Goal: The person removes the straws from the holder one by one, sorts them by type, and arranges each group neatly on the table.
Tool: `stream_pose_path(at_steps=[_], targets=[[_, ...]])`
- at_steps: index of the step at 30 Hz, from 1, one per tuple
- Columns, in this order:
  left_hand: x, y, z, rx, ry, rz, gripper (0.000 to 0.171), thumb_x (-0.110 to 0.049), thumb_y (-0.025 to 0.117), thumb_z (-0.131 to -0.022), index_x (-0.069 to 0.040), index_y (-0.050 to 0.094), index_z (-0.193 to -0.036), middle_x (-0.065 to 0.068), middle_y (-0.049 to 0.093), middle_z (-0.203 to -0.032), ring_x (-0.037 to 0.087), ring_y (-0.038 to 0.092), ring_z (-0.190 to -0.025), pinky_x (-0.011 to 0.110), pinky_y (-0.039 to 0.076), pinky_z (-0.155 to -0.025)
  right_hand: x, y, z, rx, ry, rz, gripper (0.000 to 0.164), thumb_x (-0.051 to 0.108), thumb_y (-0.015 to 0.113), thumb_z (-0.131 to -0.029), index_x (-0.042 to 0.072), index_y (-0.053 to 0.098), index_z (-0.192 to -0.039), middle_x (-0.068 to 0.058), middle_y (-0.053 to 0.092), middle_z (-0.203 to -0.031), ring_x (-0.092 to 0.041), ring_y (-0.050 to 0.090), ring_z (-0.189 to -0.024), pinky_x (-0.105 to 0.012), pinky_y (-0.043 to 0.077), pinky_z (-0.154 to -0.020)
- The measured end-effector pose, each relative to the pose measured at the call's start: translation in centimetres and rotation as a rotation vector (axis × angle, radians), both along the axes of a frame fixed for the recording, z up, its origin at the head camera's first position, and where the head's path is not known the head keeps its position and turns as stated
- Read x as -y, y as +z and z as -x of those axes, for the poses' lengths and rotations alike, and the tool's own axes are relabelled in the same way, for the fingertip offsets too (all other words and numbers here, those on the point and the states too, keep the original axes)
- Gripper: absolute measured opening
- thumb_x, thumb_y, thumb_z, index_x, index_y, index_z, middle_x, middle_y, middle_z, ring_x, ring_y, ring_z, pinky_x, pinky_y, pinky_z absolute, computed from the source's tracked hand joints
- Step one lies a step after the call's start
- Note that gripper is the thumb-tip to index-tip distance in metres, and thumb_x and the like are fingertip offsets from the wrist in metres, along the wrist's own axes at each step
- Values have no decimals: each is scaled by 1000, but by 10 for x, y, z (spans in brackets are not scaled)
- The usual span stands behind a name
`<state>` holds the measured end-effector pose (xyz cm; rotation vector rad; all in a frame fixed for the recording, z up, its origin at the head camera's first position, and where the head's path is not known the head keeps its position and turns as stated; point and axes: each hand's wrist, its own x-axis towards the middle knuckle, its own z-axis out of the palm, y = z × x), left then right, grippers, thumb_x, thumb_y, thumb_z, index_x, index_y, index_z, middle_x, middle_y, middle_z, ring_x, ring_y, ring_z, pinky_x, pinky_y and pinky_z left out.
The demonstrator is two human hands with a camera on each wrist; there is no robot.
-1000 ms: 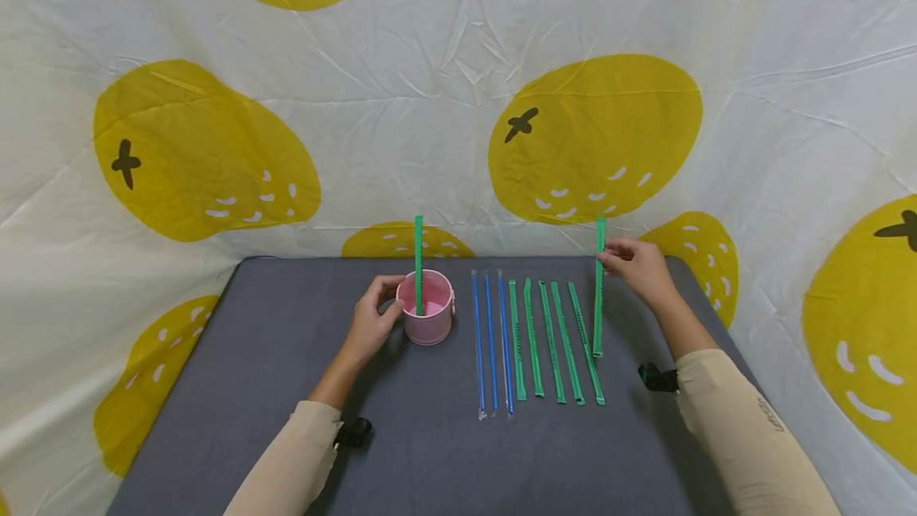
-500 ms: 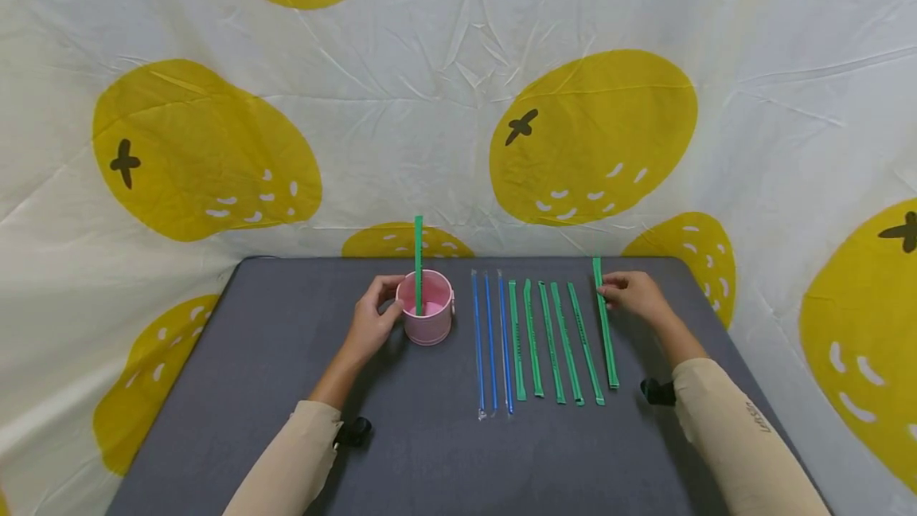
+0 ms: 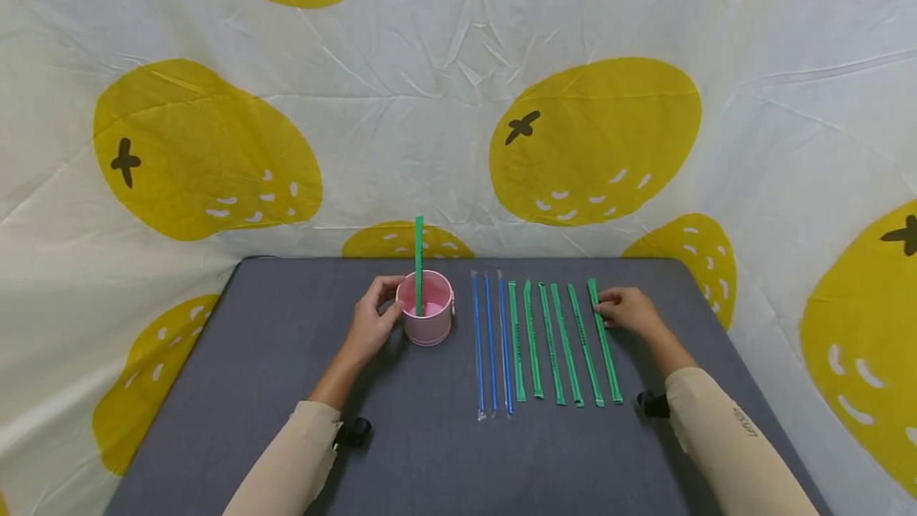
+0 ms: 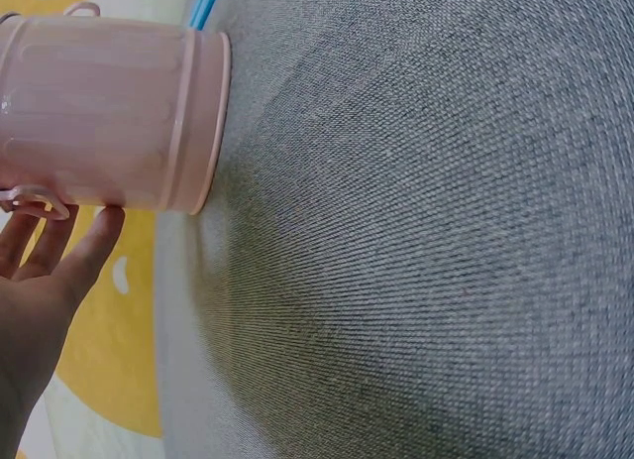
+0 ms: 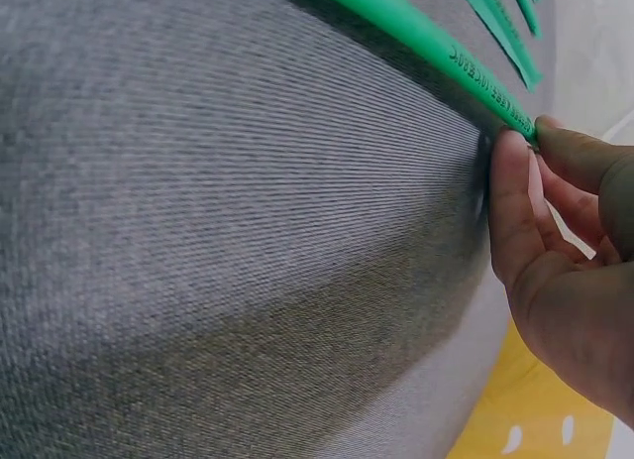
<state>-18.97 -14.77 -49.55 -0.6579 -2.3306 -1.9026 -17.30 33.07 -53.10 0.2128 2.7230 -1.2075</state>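
My left hand [image 3: 376,315] holds the left side of a small pink bucket [image 3: 430,331], its thumb and fingers at the wall near the rim. In the left wrist view, fingertips [image 4: 107,221] touch the bucket by one of its handle loops. A green wrapped straw [image 3: 419,249] stands upright inside. At the right end of the row, my right hand [image 3: 629,310] pinches the far part of another green wrapped straw [image 5: 436,43] between thumb and fingers. This straw lies low along the tabletop, roughly parallel to its neighbours, with printing on its wrapper.
Between the hands lie three blue straws [image 3: 492,357] in clear wrappers, then several green wrapped straws [image 3: 533,349], side by side on the grey table [image 3: 430,452]. Behind the table's far edge hangs a white cloth [image 3: 401,142] with yellow fruit shapes.
My right hand has come down and toward me, lowering the green straw from a raised, upright pose to the right end of the row. The left hand and bucket stay put.
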Motion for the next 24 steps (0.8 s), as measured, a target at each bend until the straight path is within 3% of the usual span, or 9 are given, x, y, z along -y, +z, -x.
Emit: stream_pose_path(at_steps=[11, 24], targets=[[-1, 1, 0, -7, 3, 9, 39, 5, 56, -91, 11, 48, -129, 30, 54, -127, 47, 53, -119, 15, 50, -83, 5, -6, 3, -4, -26, -43, 37, 13, 64, -92, -7, 57, -121, -22, 67, -101, -17, 69, -74, -32, 58, -65], [0, -2, 0, -18, 1, 4, 40, 2, 57, -91, 10, 48, -129, 30, 55, -127, 48, 53, -119, 16, 50, -84, 6, -7, 4, -8, -12, -86, 37, 14, 65, -91, -7, 58, -121, -22, 69, -101, -20, 70, -73, -34, 58, -65]])
